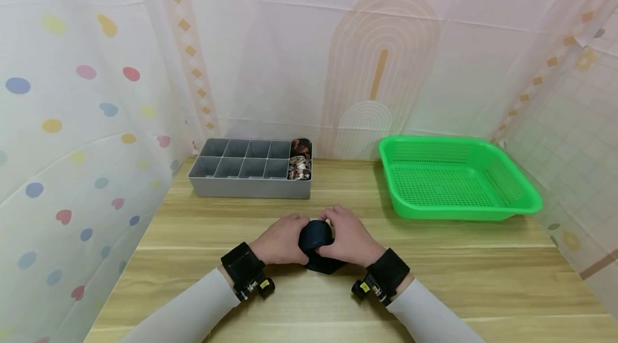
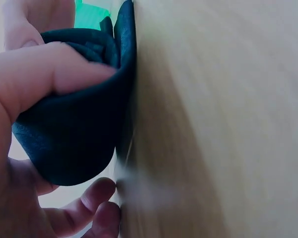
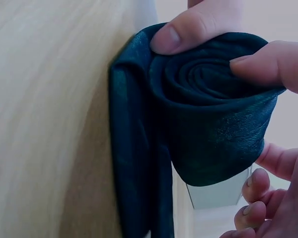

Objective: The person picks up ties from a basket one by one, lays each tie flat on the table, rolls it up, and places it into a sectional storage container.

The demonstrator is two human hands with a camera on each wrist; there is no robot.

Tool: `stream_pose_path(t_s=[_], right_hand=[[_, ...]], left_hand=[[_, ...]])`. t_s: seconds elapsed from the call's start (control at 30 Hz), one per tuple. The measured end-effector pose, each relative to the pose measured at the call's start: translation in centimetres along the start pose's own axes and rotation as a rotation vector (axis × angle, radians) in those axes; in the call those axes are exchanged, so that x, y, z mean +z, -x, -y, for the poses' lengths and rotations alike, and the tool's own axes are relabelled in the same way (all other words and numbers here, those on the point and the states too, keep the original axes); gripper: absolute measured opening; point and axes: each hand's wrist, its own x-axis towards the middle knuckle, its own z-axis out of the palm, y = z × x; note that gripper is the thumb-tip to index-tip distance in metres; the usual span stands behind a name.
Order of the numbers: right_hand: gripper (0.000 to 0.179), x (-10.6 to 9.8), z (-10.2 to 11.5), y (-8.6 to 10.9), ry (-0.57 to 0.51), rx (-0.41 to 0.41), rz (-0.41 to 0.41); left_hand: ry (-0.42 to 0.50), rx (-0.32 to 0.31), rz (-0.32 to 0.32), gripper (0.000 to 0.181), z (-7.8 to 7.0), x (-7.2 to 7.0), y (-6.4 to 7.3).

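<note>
A dark blue-green cloth (image 1: pixel 316 233) is wound into a thick roll on the wooden table in the head view. Its spiral end faces the right wrist view, where a loose flat tail (image 3: pixel 131 148) runs off along the table. My left hand (image 1: pixel 285 238) grips the roll from the left, its thumb pressed into the coiled edge in the left wrist view. From the other side my right hand (image 1: pixel 352 238) holds the same roll, thumb on the spiral and fingers curled beside it. Part of the roll's underside is hidden.
Behind the hands stands a grey divided box (image 1: pixel 251 187) with two rolled patterned cloths (image 1: pixel 300 167) in its rightmost compartments. A green perforated basket (image 1: pixel 465 213) sits at the back right of the table (image 1: pixel 458 278). Printed curtains hang at the back and sides.
</note>
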Motion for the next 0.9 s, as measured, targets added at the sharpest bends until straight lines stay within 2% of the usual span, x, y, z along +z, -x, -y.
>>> stream_pose_path(t_s=[0.3,0.57,0.7,0.9], right_hand=[[0.051,-0.5,-0.8,-0.2,0.002,0.041,0.005],[0.042,-0.3,-1.2,-0.2,-0.152,0.114,0.168],[0.042,-0.1,-1.3,-0.2,-0.151,0.115,0.199],[0.051,0.3,-1.2,-0.1,-0.113,0.115,0.195]], left_hand=[[0.120,-0.064,-0.079,0.063,0.0,-0.2,-0.1],[0.185,-0.056,-0.117,0.054,-0.3,-0.4,0.1],[0.191,-0.013,-0.099,0.056,-0.4,-0.6,0.1],[0.235,0.007,-0.005,0.068,-0.2,-0.6,0.1]])
